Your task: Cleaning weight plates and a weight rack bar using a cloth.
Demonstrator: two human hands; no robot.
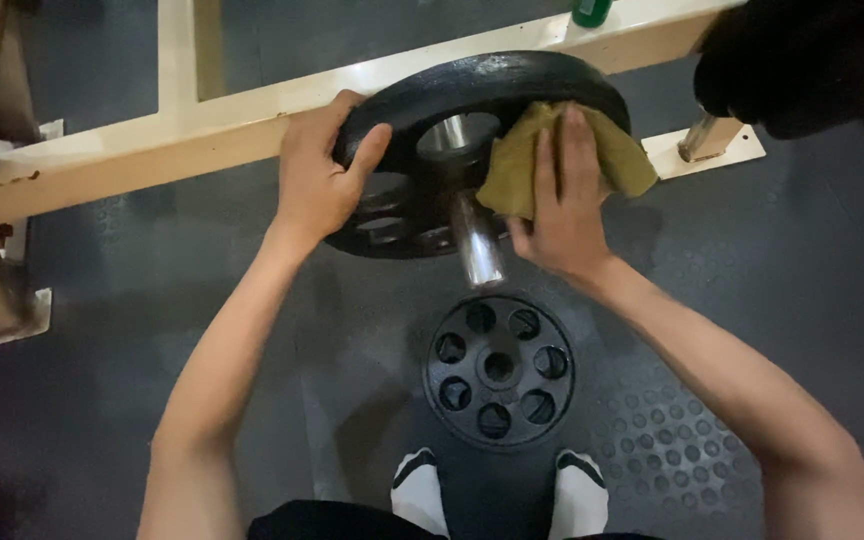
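A black weight plate point(472, 85) with round holes sits on a chrome peg point(477, 250) of a cream rack. My left hand point(322, 180) grips the plate's left rim. My right hand point(562, 205) presses an olive-yellow cloth point(522, 160) flat against the plate's right face. A second, smaller black plate point(498, 368) with several holes lies flat on the floor below, just ahead of my feet.
The cream rack frame point(152, 140) runs across the top, with a foot plate point(722, 150) at the right. Another black plate point(802, 60) hangs at the top right. My white-and-black shoes point(422, 495) stand on dark rubber flooring point(772, 260). A green object point(590, 10) sits at the top edge.
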